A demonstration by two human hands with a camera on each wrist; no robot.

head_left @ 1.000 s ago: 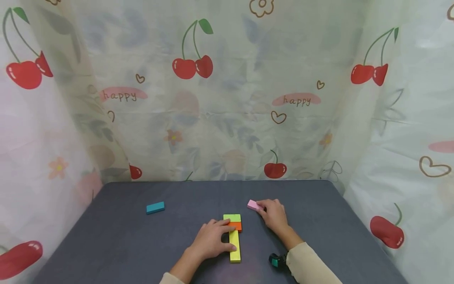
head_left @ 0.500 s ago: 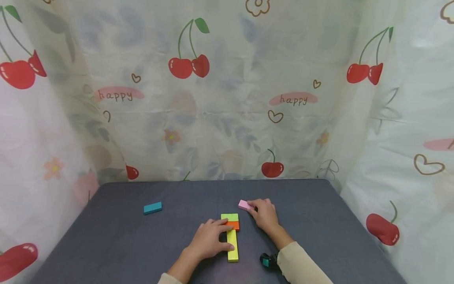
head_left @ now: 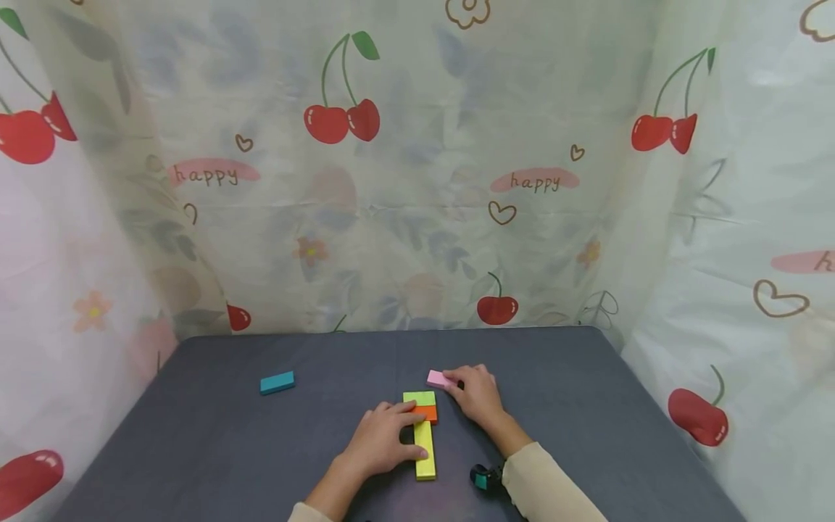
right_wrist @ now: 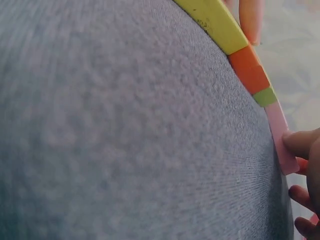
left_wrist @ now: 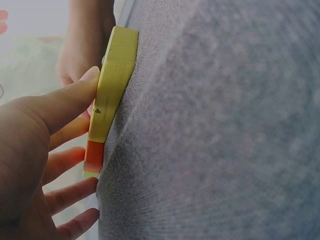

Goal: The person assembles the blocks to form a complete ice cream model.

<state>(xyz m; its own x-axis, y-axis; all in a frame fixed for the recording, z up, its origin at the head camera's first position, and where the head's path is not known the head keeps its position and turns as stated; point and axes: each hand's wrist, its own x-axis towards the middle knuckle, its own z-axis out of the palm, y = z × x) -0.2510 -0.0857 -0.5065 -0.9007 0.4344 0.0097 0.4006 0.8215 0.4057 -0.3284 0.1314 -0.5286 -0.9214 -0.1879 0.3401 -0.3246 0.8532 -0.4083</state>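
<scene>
A row of blocks lies flat on the table in the head view: a long yellow block (head_left: 425, 464) nearest, then an orange block (head_left: 427, 414), then a lime-green block (head_left: 419, 397). My left hand (head_left: 378, 442) rests over the row from the left, fingers spread; in the left wrist view its thumb presses the yellow block's edge. Thumb and fingers of my right hand (head_left: 475, 395) pinch the near end of a pink block (head_left: 438, 378), just beyond and right of the green one. In the right wrist view the pink block (right_wrist: 282, 142) appears in line with the row.
A blue block (head_left: 277, 383) lies alone toward the far left of the dark grey table (head_left: 215, 449). A small black device (head_left: 481, 478) sits by the right sleeve. A curtain (head_left: 411, 181) printed with cherries surrounds the table's back and sides.
My right hand has carried the pink block leftward, toward the far end of the row. The left hand stays on the row. The whole head view has shifted slightly.
</scene>
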